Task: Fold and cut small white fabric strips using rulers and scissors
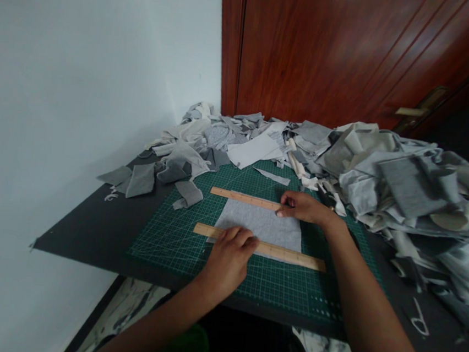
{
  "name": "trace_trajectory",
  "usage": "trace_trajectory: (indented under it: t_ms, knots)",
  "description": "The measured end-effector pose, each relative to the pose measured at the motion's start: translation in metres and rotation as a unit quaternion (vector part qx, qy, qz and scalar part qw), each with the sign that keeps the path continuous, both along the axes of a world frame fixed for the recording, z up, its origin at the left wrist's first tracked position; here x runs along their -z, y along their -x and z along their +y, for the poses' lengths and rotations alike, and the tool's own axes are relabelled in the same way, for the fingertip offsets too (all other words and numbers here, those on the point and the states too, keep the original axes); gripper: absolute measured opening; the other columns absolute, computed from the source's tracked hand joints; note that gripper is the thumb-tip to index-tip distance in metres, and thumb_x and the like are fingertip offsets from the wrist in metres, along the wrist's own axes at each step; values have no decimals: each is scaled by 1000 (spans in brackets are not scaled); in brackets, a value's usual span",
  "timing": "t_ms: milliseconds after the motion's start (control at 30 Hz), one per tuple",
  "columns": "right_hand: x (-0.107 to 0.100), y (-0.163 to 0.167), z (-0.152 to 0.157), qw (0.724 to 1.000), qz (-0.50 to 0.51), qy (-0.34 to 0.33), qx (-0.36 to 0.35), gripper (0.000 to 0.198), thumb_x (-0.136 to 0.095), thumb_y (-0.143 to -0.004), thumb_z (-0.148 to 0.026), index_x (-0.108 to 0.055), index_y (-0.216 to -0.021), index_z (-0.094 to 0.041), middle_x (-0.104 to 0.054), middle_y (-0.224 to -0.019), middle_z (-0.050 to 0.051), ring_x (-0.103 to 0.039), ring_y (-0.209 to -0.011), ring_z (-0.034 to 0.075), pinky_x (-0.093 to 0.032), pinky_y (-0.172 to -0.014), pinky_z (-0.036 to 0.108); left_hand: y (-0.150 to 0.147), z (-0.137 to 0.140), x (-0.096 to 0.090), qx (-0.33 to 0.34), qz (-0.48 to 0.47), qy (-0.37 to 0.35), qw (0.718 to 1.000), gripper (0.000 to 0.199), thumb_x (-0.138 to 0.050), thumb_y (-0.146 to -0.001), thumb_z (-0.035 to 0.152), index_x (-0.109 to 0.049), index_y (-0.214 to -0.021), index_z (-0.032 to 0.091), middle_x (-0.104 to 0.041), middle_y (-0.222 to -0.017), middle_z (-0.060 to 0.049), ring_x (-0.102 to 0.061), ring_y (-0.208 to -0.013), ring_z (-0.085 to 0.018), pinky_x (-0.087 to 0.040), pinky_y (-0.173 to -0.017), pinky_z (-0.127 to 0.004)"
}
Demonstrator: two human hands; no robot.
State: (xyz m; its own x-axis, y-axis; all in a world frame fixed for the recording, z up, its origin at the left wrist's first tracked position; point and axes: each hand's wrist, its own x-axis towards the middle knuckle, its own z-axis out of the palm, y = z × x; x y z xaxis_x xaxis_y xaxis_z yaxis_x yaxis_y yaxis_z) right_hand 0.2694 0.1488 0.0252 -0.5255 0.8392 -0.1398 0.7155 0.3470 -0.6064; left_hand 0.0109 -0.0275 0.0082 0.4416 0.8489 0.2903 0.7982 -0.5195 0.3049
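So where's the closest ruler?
In the head view, the ruler lies below centre, slightly right, across the near edge of the grey cloth on the green mat, with the left hand on top.

a flat grey cloth [261, 222] lies beneath a far wooden ruler [246, 199] and a near wooden ruler [289, 255].

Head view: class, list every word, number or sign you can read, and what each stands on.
"d", apparently: white mark on the dark tabletop's right.
White scrawl, tabletop's left: unclear.
Far ruler, near ruler: markings too small to read.
Green cutting mat: printing too small.
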Motion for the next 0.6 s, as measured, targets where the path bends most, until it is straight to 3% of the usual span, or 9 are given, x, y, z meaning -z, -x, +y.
trace_trajectory:
  t_ms: [600]
  knots:
    - [-7,3,0,1000,14,2,28,34,-84,-73,-41,-65,-93,-20,-59,-79,-2,-52,-72,16,-36,-62,26,1,9,8,21,2,-67,998,35,-58,-89,1,-71,-118,17,-69,-115,-9,-60,-108,-30,-55,-95,-50]
